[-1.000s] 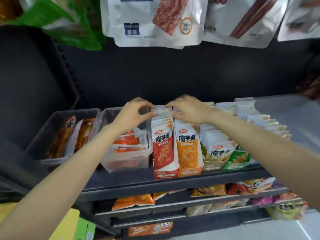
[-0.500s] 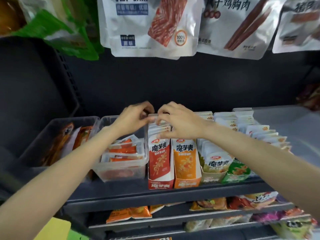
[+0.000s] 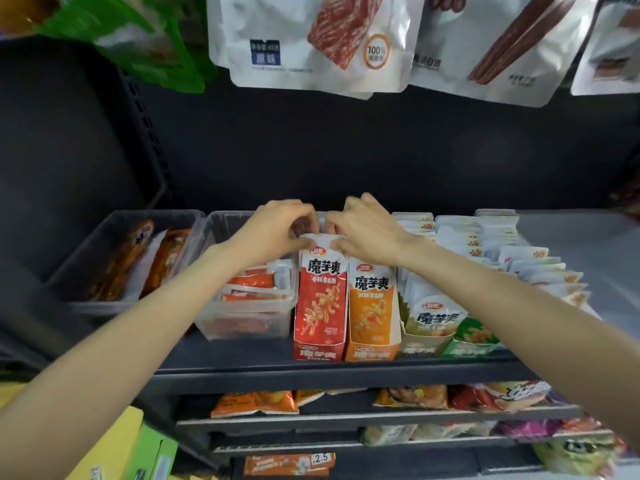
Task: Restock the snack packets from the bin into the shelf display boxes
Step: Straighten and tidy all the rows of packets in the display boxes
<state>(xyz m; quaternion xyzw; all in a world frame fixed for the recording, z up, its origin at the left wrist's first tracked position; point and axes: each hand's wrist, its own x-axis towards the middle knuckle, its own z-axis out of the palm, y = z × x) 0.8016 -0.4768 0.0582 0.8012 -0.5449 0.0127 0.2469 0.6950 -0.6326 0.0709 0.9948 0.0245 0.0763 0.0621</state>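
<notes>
A row of red snack packets [image 3: 322,296] stands in a red display box [image 3: 319,351] at the front of the dark shelf. My left hand [image 3: 273,230] and my right hand [image 3: 367,230] meet over the top of this row, and both pinch the white top edge of the front red packet. Right beside it an orange display box [image 3: 372,351] holds orange packets [image 3: 372,306]. Further right stand a beige box [image 3: 424,346] and a green box [image 3: 474,346], with rows of white-topped packets [image 3: 485,244] behind them. The supply bin is not in view.
Two clear plastic tubs [image 3: 249,327] [image 3: 114,303] with orange pouches sit left of the boxes. Large white pouches [image 3: 311,39] hang above. Lower shelves [image 3: 346,417] carry more snack bags. A yellow and green carton [image 3: 138,455] is at the bottom left.
Both hands have drawn forward from the back of the red row to its front packet and now pinch its top edge. The camera has moved in closer to the shelf.
</notes>
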